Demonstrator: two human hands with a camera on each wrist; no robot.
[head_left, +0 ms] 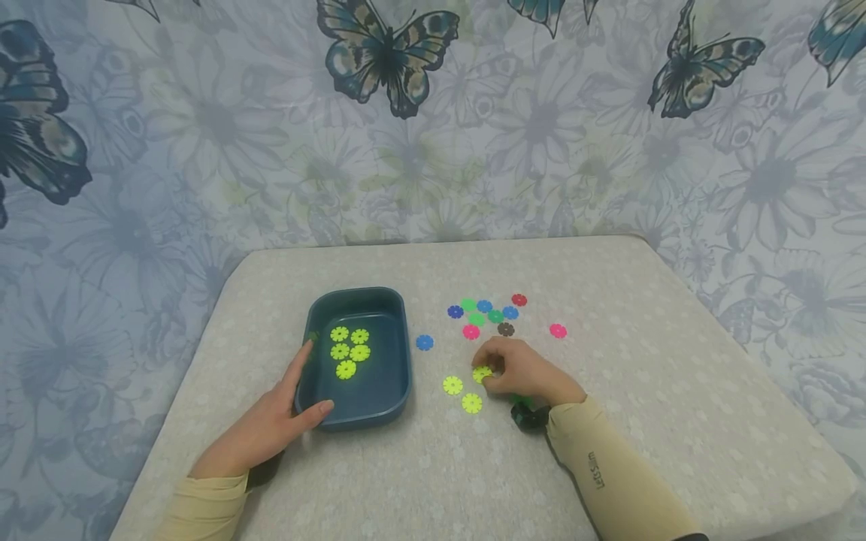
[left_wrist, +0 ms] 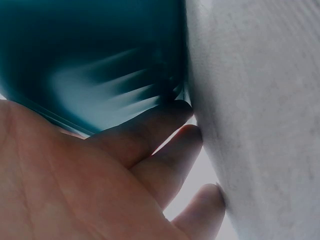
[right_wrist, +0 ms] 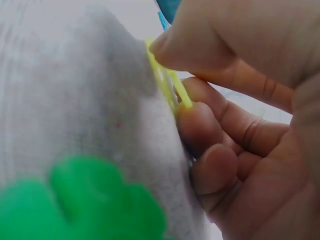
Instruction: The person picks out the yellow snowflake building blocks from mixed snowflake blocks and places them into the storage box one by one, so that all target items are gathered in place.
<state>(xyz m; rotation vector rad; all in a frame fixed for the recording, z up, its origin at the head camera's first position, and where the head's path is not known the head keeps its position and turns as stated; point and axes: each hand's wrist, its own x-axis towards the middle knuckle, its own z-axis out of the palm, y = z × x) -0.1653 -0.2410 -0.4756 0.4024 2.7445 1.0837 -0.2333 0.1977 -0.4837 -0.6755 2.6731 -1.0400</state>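
Note:
My left hand point(head_left: 267, 424) holds the left side of a dark teal tray point(head_left: 409, 368), thumb over the rim and fingers along its outer wall. In the left wrist view, the fingertips point(left_wrist: 175, 112) reach low beside the tray, down at the tablecloth. Inside the tray lie several yellow notched flower-shaped discs point(head_left: 346, 369). My right hand point(head_left: 524, 372) pinches a yellow disc point(head_left: 481, 373) between thumb and fingers, close over the cloth. Two more yellow discs point(head_left: 452, 385) lie just left of that hand. A green disc point(right_wrist: 85, 200) is near the right wrist, mostly hidden in the head view.
Beyond my right hand, several blue, green, red, pink and brown discs point(head_left: 496, 316) are spread on the tablecloth point(head_left: 643, 338). One blue disc point(head_left: 424, 343) lies beside the tray's right wall. A wall point(head_left: 473, 173) with butterfly wallpaper stands behind the table.

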